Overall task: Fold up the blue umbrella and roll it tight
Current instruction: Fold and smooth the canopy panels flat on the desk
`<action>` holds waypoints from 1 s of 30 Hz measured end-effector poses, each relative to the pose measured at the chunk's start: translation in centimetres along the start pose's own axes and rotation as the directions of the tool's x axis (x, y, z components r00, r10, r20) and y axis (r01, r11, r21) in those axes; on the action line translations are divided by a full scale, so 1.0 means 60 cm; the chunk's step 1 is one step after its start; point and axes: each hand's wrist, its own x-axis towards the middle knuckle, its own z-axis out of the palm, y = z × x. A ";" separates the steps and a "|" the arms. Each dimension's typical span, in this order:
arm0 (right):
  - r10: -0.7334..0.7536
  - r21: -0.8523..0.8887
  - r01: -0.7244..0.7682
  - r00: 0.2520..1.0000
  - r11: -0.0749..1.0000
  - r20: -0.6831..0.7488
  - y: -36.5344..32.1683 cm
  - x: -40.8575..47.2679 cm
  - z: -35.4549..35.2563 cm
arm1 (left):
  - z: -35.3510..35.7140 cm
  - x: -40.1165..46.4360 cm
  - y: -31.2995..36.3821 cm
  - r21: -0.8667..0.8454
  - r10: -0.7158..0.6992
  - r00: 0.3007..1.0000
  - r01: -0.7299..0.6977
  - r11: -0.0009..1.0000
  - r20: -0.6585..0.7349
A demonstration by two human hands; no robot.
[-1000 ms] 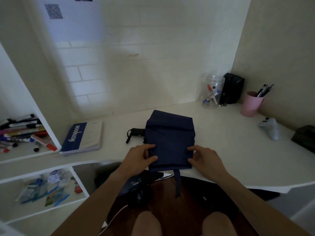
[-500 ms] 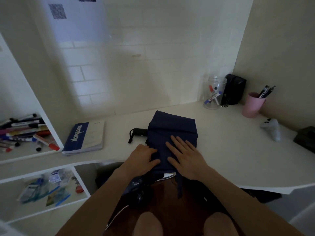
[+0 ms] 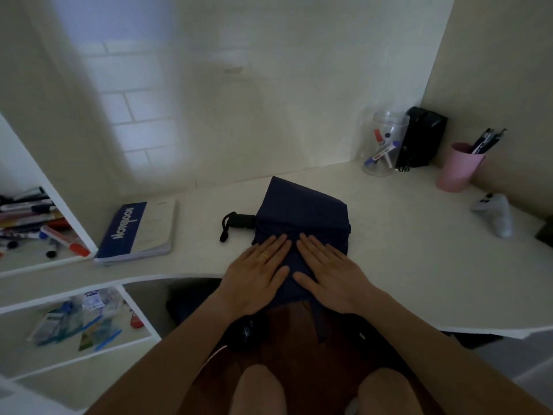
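Note:
The blue umbrella lies collapsed on the white desk, its dark fabric folded into a flat rectangle. A black handle with a wrist loop sticks out at its left. A fabric strap hangs off the desk's front edge. My left hand and my right hand lie flat side by side on the near part of the fabric, palms down with fingers extended and pointing away from me. Neither hand grips anything.
A blue and white notebook lies left of the umbrella. At the back right stand a clear jar of markers, a black case and a pink pen cup. A white controller rests at right. Shelves with markers are left.
My hands went from pinching the fabric's side edges to lying flat on top of it. The right moved in first, then the left flattened beside it.

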 end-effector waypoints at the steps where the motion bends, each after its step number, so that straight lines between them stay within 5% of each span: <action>1: -0.008 -0.005 0.008 1.000 1.000 0.013 0.009 -0.005 -0.002 | 0.001 -0.002 -0.004 0.002 0.004 1.000 -0.004 1.000 -0.005; 8: 0.032 -0.048 -0.029 0.997 0.998 0.076 0.068 -0.065 -0.033 | 0.000 -0.009 -0.019 -0.017 0.013 1.000 -0.012 1.000 0.017; 11: 0.151 0.207 -0.118 0.977 0.971 -0.149 0.063 -0.057 -0.067 | 0.004 -0.008 -0.021 -0.016 0.013 1.000 -0.012 1.000 0.016; 13: 0.417 0.505 -0.206 0.838 0.838 -0.351 0.069 -0.027 -0.101 | 0.003 -0.008 -0.020 -0.014 0.012 1.000 -0.012 1.000 0.013; 16: 0.673 0.838 -0.345 0.738 0.422 -0.035 0.090 0.047 -0.146 | -0.001 -0.009 -0.018 -0.020 0.008 1.000 -0.007 1.000 0.028; 18: 0.646 0.856 -0.417 0.751 0.305 0.136 0.098 0.090 -0.159 | -0.002 -0.009 -0.018 -0.023 0.003 1.000 -0.003 1.000 0.031; 21: 0.624 0.853 -0.444 0.757 0.274 0.194 0.099 0.130 -0.164 | -0.001 -0.008 -0.019 -0.015 -0.003 0.999 0.004 1.000 0.047; 26: 0.539 0.976 -0.214 0.827 0.042 0.158 0.087 0.133 -0.200 | -0.001 -0.007 -0.018 -0.013 -0.001 0.999 0.002 1.000 0.047; 30: 0.441 0.967 -0.089 0.897 0.238 -0.026 0.059 0.077 -0.216 | 0.000 -0.008 -0.016 -0.035 -0.005 1.000 0.005 0.999 0.021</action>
